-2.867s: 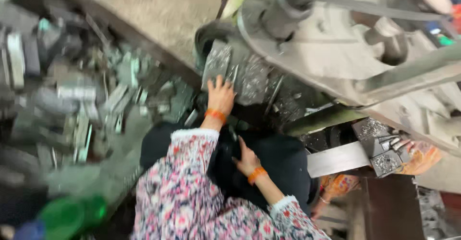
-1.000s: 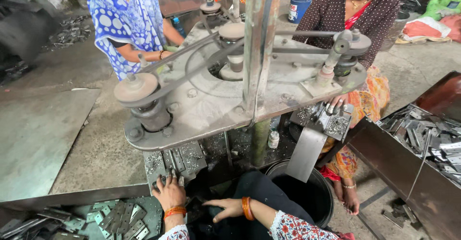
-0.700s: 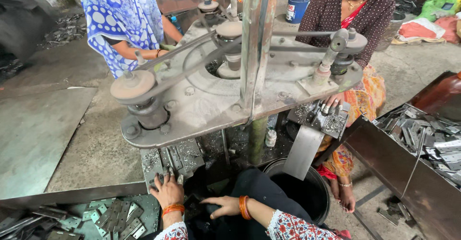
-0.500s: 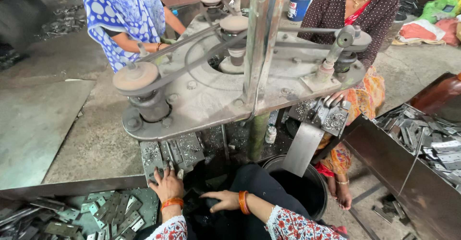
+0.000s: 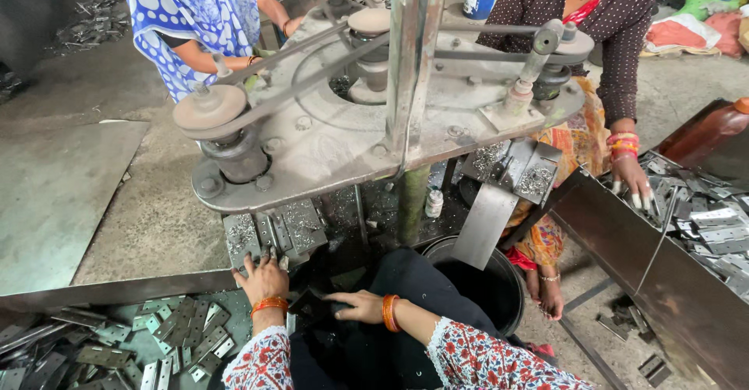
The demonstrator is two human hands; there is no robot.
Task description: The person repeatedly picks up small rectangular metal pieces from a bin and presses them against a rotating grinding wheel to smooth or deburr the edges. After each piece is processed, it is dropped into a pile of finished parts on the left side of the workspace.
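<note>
Below the machine's round plate, at about six o'clock in the view, the left hand (image 5: 263,278) rests with fingers spread flat against the small grey metal fixture (image 5: 273,234) bolted under the plate's edge, grasping nothing. Just to its right, at five o'clock from it, the right hand (image 5: 357,306) lies on the dark cloth (image 5: 406,281) over the person's lap, its fingertips pinching a small dark metal piece (image 5: 312,304). Both wrists wear orange bangles, and the sleeves are a red floral print. At eight o'clock from the left hand, a shallow tray (image 5: 101,292) holds a heap of flat metal hinge plates (image 5: 168,335). A black bucket (image 5: 488,285) stands at three o'clock from the right hand, under a slanting metal chute (image 5: 484,222). Above, the belt-driven machine (image 5: 367,109) fills the centre, with pulleys and a vertical post. Across it, at eleven o'clock, stands a person in blue with white dots (image 5: 191,15); at two o'clock sits another in a dark dotted top (image 5: 593,23), one hand on a second bin of plates (image 5: 702,226).
</note>
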